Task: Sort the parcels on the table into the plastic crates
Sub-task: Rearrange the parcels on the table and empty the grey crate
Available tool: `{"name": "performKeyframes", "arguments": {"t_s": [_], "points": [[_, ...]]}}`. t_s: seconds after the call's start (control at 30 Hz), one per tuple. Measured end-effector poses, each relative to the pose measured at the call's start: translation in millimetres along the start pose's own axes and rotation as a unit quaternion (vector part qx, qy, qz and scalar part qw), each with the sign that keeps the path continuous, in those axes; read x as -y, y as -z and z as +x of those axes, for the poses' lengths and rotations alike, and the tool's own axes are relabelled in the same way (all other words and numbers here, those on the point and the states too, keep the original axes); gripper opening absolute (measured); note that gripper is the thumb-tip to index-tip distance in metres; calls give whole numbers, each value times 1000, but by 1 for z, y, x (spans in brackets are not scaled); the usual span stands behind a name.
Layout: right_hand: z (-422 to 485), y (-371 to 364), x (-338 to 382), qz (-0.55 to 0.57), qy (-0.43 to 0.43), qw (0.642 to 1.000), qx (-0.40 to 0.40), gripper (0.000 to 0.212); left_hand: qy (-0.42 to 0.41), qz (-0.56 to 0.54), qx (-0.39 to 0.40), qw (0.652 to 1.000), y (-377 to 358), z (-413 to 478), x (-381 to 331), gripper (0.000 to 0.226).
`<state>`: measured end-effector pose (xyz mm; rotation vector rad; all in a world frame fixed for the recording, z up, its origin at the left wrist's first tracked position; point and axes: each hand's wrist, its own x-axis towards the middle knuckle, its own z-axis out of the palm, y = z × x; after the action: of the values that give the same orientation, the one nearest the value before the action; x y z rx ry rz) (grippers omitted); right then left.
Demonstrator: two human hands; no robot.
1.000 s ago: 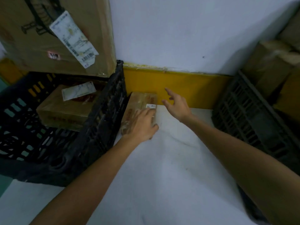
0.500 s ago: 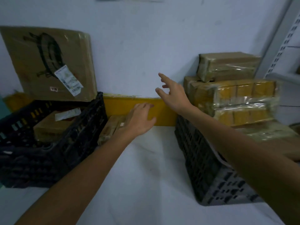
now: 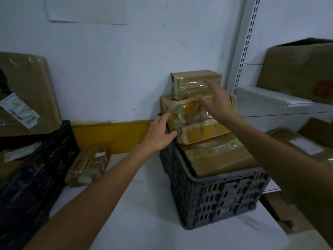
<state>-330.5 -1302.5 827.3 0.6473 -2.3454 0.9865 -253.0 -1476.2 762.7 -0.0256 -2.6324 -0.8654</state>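
While the black crate far left of your fingers holds parcels, one parcel lies unsorted on the table below-left of them; your left hand, fingers relaxed, touches the stack heaped over the grey crate, your right hand spread, grasping nothing

I see a parcel stockroom: taped cardboard parcels heaped in the grey crate, slotted metal shelving with cartons right of that crate, a black crate and labelled box left of it.
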Motion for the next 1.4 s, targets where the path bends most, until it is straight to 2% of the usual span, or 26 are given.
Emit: {"name": "performKeyframes", "arguments": {"t_s": [0.13, 0.3, 0.43, 0.53, 0.6, 0.7, 0.8, 0.87, 0.97, 1.07, 1.2, 1.27, 1.33, 1.4], "points": [[7, 12, -53, -13, -134, 989, -66, 54, 48, -69, 22, 996, -13, 20, 1, 77], [7, 4, -92, 159, -278, 947, 5, 55, 108, -179, 50, 977, -30, 43, 7, 87], [12, 0, -97, 228, -299, 926, -38, 57, 117, -267, 77, 953, -44, 48, 5, 89], [16, 0, -92, 263, -295, 912, -106, 56, 105, -330, 23, 938, -46, 45, 4, 79], [18, 0, -85, 281, -285, 904, -150, 47, 109, -387, -22, 915, -40, 41, 4, 70], [24, 1, -63, 330, -270, 889, -169, 45, 134, -449, -96, 878, -22, 34, 4, 54], [32, -4, -37, 352, -240, 894, -140, 52, 169, -464, -129, 860, -2, 26, 13, 66], [35, -14, -17, 352, -213, 904, -113, 37, 170, -465, -138, 858, 12, 16, 25, 75], [38, -35, 10, 363, -176, 911, -84, 25, 168, -463, -89, 866, 35, -5, 53, 96], [36, -58, 37, 379, -156, 912, -37, 37, 188, -466, -63, 862, 55, -31, 81, 116], [27, -112, 58, 330, -146, 930, 68, 41, 250, -445, -146, 847, 65, -64, 122, 106], [24, -146, 62, 294, -180, 932, 113, 39, 291, -429, -162, 840, 61, -77, 144, 105], [15, -183, 63, 296, -228, 912, 168, 53, 332, -420, -166, 828, 51, -84, 165, 104], [0, -222, 58, 290, -234, 906, 203, 76, 373, -420, -156, 812, 39, -88, 189, 105]]}}
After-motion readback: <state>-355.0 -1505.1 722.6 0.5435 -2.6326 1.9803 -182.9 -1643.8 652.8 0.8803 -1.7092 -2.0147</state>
